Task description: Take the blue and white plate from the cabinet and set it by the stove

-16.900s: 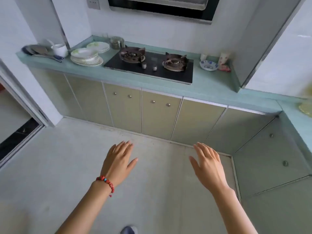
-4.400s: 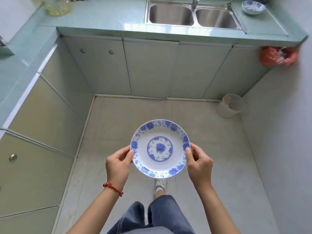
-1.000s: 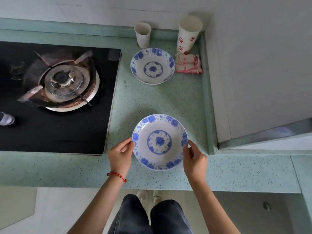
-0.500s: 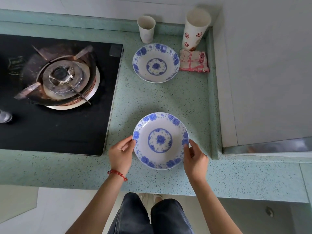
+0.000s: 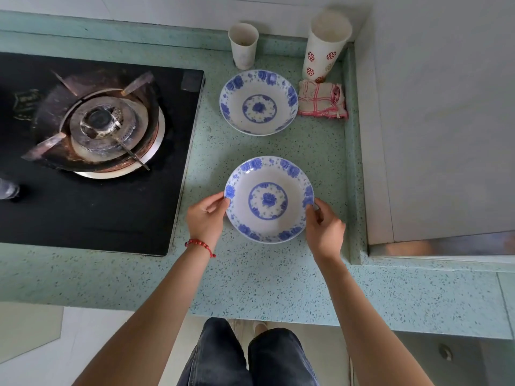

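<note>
Fingertips of my left hand (image 5: 205, 218) and right hand (image 5: 324, 228) pinch the round blue and white china plate (image 5: 269, 199) on the speckled green counter (image 5: 250, 280) beside the black gas stove (image 5: 92, 151), so I think I just let go next.

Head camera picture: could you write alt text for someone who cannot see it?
Two bare hands, left and right, hold a blue and white floral plate by its rim on a speckled green countertop, right of a black gas stove.
</note>
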`<move>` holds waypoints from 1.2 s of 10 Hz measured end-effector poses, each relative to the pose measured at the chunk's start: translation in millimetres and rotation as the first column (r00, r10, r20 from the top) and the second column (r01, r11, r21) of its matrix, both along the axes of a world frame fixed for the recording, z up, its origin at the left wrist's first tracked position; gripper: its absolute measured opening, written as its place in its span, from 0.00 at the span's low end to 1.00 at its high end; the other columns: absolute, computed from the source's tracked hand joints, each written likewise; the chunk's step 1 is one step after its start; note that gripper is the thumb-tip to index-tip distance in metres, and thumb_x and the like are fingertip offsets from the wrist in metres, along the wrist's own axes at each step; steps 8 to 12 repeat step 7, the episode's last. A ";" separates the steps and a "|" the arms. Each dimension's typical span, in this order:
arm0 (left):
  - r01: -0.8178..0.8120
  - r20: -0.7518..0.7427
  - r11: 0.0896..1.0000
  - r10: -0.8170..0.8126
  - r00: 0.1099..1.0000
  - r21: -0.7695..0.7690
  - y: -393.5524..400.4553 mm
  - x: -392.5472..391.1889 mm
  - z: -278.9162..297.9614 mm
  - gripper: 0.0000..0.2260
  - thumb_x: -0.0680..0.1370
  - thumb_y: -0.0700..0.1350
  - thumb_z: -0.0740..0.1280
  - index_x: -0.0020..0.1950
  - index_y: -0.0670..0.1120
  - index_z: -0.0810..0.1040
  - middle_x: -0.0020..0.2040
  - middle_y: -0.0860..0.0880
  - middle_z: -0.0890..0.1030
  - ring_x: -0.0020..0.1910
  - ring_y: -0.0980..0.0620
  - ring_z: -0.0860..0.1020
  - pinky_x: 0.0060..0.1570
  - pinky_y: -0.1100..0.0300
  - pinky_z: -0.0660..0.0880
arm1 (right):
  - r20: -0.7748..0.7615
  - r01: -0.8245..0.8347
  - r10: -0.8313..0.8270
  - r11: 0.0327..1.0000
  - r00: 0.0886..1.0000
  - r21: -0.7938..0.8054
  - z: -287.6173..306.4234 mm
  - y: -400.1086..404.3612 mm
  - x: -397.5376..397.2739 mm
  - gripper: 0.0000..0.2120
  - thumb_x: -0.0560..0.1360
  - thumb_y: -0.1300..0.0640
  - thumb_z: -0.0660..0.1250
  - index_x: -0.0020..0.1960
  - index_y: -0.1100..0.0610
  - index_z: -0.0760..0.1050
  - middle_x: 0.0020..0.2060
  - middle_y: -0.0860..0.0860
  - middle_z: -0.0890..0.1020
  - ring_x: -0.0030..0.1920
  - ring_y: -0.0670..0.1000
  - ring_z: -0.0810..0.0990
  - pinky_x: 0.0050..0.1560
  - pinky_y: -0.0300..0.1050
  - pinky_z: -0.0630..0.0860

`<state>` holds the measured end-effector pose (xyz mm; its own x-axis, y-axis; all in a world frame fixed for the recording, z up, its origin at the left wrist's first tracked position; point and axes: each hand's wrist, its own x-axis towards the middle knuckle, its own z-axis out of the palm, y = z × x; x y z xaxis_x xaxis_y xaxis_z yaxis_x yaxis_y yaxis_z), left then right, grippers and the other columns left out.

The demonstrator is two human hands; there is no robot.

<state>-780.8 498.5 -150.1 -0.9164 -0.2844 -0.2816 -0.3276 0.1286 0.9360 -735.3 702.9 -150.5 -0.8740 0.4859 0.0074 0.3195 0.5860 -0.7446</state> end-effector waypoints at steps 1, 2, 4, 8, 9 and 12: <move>0.003 -0.019 1.000 -0.003 1.000 -0.002 2.8 -9.6 1.1 0.11 0.71 0.35 0.70 0.53 0.38 0.79 0.45 0.48 0.82 0.39 0.61 0.80 0.40 0.68 0.78 | 0.014 0.012 -0.011 0.999 1.000 -0.042 0.7 3.3 -9.3 0.07 0.75 0.59 0.61 0.46 0.58 0.78 0.20 0.45 0.68 0.21 0.44 0.64 0.23 0.38 0.61; 0.003 -0.034 1.000 -0.003 0.999 -0.003 4.4 -14.0 0.2 0.10 0.71 0.35 0.70 0.52 0.38 0.79 0.45 0.48 0.82 0.39 0.62 0.81 0.41 0.69 0.78 | 0.019 0.016 -0.015 0.998 1.000 -0.064 1.1 4.6 -14.1 0.07 0.76 0.58 0.61 0.47 0.57 0.78 0.20 0.45 0.68 0.21 0.44 0.64 0.23 0.39 0.61; 0.003 -0.022 1.000 -0.003 1.000 -0.001 6.2 -13.7 1.2 0.11 0.71 0.35 0.69 0.53 0.38 0.79 0.47 0.44 0.82 0.42 0.52 0.81 0.47 0.59 0.80 | 0.022 0.018 -0.017 0.997 1.000 -0.076 2.0 3.4 -14.0 0.08 0.76 0.56 0.60 0.47 0.57 0.77 0.21 0.45 0.70 0.22 0.44 0.65 0.23 0.37 0.61; 0.067 -0.041 0.987 -0.074 0.996 -0.149 -2.6 1.9 16.8 0.13 0.75 0.43 0.66 0.55 0.38 0.77 0.51 0.39 0.82 0.50 0.47 0.81 0.52 0.51 0.77 | 0.108 -0.102 0.117 0.986 0.987 -0.130 27.2 4.4 -3.2 0.09 0.77 0.52 0.58 0.54 0.51 0.74 0.32 0.58 0.81 0.33 0.58 0.78 0.32 0.48 0.75; 0.067 -0.041 0.987 -0.074 0.996 -0.149 -2.6 1.9 16.8 0.13 0.75 0.43 0.66 0.55 0.38 0.77 0.51 0.39 0.82 0.50 0.47 0.81 0.52 0.51 0.77 | 0.108 -0.102 0.117 0.986 0.987 -0.130 27.2 4.4 -3.2 0.09 0.77 0.52 0.58 0.54 0.51 0.74 0.32 0.58 0.81 0.33 0.58 0.78 0.32 0.48 0.75; 0.067 -0.041 0.987 -0.074 0.996 -0.149 -2.6 1.9 16.8 0.13 0.75 0.43 0.66 0.55 0.38 0.77 0.51 0.39 0.82 0.50 0.47 0.81 0.52 0.51 0.77 | 0.108 -0.102 0.117 0.986 0.987 -0.130 27.2 4.4 -3.2 0.09 0.77 0.52 0.58 0.54 0.51 0.74 0.32 0.58 0.81 0.33 0.58 0.78 0.32 0.48 0.75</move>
